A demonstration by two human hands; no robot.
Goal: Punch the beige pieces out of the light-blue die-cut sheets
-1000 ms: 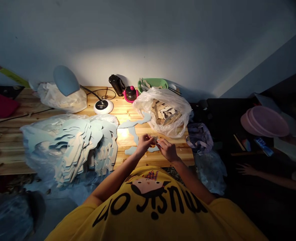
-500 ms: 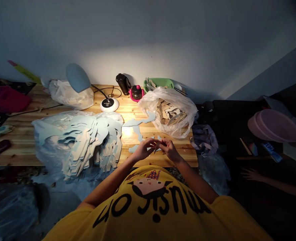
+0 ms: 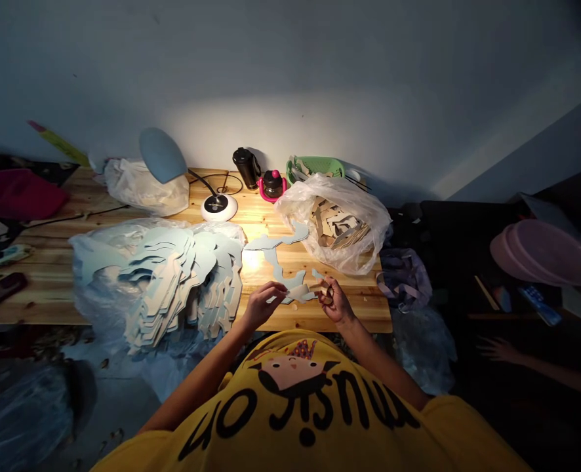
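The basket (image 3: pixel 337 168) is green (plain), the shirt (image 3: pixel 290 432) yellow.

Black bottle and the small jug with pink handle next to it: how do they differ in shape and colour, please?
The black bottle is tall and narrow, while the small jug is short and squat. The bottle looks black all over; the jug has a dark body with a pink knob and handle. Both stand on the wooden table, near the wall.

Downward-facing view from the head
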